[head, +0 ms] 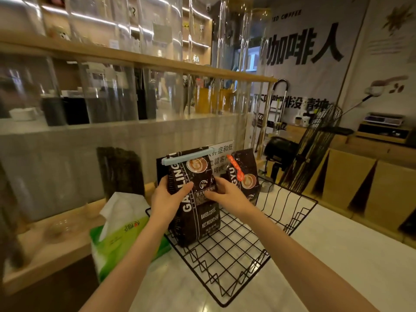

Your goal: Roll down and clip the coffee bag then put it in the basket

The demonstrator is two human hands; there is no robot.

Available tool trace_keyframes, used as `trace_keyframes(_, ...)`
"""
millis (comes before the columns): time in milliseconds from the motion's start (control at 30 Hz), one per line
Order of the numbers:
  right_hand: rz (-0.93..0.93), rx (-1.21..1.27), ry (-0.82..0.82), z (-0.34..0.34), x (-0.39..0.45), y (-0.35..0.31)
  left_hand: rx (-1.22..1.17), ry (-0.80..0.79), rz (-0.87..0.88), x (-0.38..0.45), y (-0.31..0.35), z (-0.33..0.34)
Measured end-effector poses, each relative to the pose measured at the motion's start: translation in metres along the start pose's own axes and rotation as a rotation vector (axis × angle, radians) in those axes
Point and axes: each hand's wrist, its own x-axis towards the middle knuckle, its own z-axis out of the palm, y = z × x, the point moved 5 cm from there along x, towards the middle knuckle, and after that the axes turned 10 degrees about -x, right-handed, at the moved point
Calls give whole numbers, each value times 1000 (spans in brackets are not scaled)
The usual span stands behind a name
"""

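Coffee bag (193,199): upright, held over the near-left part of the wire basket (290,224); its base looks at or just above the basket floor, contact cannot be told.
Clip (186,159): pale blue bar clamped across the rolled top, one end jutting past the bag's left edge.
Left hand (167,195): closed around the bag's left side, thumb across the front.
Right hand (227,193): pressed on the bag's right side, fingers on the label.
Risk, tipping: the bag is tall and narrow; released before it seats flat on the wire grid, it would likely topple.
Risk, neighbour: a second bag (245,176) stands just beside; a sideways nudge could knock it over.
Risk, clip: the jutting end could snag and loosen the roll.
Risk, tissue pack (126,228): close on the tabletop (337,255); a bag falling left would strike it.
Count: coffee bags two; clips two, one blue, one orange (235,168); basket one; tissue pack one; hands two.
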Motion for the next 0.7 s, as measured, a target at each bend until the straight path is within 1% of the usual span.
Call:
trace_keyframes(100, 6, -46, -9, 2, -3, -1, 40, -10, 22, -2, 2, -2)
trace_keyframes(200, -4, -72, -36, 3, -5, 1, 141, -6, 84, -7, 10, -2)
trace_keyframes(367, 6, -168, -7, 8, -5, 5, 323, 170, 225, -27, 27, -4)
trace_keyframes(433, 16, -177, -11, 9, -5, 7, 382, 214, 314, -38, 35, -4)
trace_keyframes(567, 17, -164, -19, 9, -8, 9, 494, 148, 450, -50, 44, 8)
trace_keyframes(700, 0, -205, 0, 9, -14, 9, 585, 56, 428, -53, 39, 22)
